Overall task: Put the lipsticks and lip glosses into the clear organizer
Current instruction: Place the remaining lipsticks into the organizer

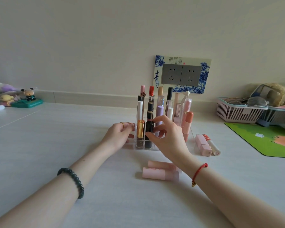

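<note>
The clear organizer (188, 131) stands mid-table, with several lipsticks and glosses upright in its cells. My right hand (168, 137) pinches a black lipstick (149, 134) that sits in a front cell beside a gold-capped lipstick (140, 129). My left hand (120, 135) rests against the organizer's left side, fingers curled on its wall. Two pink tubes (160, 173) lie on the table in front of the organizer. A square pink lipstick (203, 145) and a white tube with a red-striped cap (211, 144) lie to its right.
A green mat (266, 140) lies at the right, with pink and blue baskets (237, 111) behind it. Small figurines (25, 97) stand at the far left. A wall socket with a blue-patterned frame (181, 74) is behind the organizer.
</note>
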The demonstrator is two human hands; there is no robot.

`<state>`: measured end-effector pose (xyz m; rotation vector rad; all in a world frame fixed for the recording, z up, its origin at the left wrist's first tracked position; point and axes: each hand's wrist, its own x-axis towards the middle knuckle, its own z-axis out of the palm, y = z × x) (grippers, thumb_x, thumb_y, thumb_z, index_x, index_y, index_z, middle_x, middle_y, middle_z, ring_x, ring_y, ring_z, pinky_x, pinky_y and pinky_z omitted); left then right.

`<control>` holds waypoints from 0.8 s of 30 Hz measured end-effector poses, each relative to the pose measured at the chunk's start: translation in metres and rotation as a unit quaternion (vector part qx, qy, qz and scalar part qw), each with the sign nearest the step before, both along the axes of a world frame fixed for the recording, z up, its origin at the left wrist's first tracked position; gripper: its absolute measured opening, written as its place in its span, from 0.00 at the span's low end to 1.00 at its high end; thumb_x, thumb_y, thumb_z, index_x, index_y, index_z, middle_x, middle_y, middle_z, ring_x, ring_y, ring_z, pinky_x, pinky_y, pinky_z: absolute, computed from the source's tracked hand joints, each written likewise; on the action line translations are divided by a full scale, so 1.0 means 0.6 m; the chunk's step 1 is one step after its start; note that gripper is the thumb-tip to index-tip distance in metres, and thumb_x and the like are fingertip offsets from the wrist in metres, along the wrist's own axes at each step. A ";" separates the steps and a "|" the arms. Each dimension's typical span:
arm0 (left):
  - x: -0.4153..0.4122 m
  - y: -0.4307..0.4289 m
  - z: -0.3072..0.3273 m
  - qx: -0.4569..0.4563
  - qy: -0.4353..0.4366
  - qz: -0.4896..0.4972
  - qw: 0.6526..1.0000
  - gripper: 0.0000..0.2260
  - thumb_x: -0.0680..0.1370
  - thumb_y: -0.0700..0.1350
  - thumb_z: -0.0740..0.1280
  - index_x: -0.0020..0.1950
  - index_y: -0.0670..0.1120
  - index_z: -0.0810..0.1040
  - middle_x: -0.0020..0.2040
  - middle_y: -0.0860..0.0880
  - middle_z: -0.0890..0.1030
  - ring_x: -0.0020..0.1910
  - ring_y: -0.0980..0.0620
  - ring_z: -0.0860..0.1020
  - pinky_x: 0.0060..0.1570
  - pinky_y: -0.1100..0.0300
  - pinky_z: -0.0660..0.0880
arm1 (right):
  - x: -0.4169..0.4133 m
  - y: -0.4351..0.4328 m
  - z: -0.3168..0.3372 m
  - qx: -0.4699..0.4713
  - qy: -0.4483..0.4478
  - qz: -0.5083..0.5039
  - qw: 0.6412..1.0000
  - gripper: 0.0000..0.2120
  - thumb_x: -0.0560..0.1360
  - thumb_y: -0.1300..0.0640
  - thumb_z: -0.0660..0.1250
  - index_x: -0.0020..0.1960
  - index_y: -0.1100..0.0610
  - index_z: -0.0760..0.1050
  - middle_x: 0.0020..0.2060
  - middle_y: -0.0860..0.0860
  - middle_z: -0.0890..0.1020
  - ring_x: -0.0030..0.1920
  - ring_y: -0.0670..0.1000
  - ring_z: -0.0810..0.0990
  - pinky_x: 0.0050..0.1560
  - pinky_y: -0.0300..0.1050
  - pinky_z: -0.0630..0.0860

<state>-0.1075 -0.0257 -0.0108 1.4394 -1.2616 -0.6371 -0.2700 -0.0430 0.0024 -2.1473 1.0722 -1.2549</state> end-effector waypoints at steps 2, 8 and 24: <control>0.000 -0.001 -0.001 -0.003 0.004 0.000 1.000 0.09 0.79 0.46 0.58 0.53 0.47 0.76 0.51 0.47 0.79 0.52 0.45 0.78 0.43 0.59 0.75 | 0.000 0.000 0.000 0.002 0.004 0.000 1.000 0.17 0.69 0.56 0.71 0.55 0.52 0.70 0.35 0.43 0.78 0.33 0.41 0.74 0.30 0.25 0.70; 0.000 0.002 0.004 0.003 -0.002 0.016 1.000 0.11 0.79 0.46 0.58 0.52 0.44 0.77 0.49 0.48 0.80 0.42 0.51 0.79 0.51 0.52 0.75 | -0.006 0.001 0.008 -0.018 0.001 -0.005 1.000 0.17 0.68 0.55 0.71 0.55 0.53 0.71 0.37 0.46 0.79 0.33 0.41 0.74 0.32 0.26 0.71; -0.100 0.082 0.049 -0.088 -0.426 -0.269 0.859 0.13 0.70 0.58 0.69 0.48 0.52 0.81 0.39 0.61 0.76 0.39 0.60 0.75 0.41 0.65 0.74 | -0.150 -0.008 0.051 0.103 0.247 0.166 0.949 0.06 0.67 0.55 0.72 0.44 0.50 0.80 0.35 0.48 0.82 0.33 0.42 0.78 0.39 0.36 0.77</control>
